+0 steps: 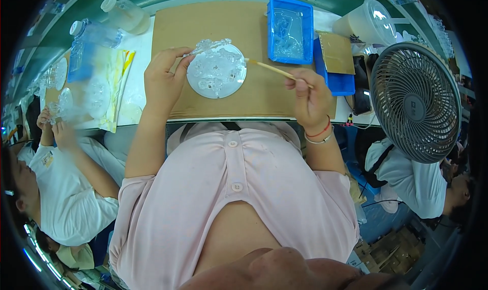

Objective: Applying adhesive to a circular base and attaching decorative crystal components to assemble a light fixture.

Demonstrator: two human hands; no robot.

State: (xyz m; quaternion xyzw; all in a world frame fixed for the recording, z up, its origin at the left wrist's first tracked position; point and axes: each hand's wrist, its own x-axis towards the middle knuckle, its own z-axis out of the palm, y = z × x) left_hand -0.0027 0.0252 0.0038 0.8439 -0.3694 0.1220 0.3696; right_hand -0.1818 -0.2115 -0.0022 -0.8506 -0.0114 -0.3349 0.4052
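A round white disc [229,84] lies on brown cardboard, and clear, lumpy plastic pieces [209,84] rest on it. At its upper left edge, my left hand [166,79] pinches a clear plastic piece [212,45] between thumb and fingertips; this piece extends over the disc's far edge. My right hand [311,94] is closed around a thin wooden stick [272,68]. The stick's tip points left, close to the disc's right edge and apart from the clear piece. Whether the tip carries bristles is too small to tell.
A blue bin [271,36] with clear parts stands beyond the cardboard [178,25]. At right are a second blue bin [341,84], a lidded tub [351,24] and a fan [417,104]. Bottles [127,18] stand far left; a co-worker [76,180] sits at left.
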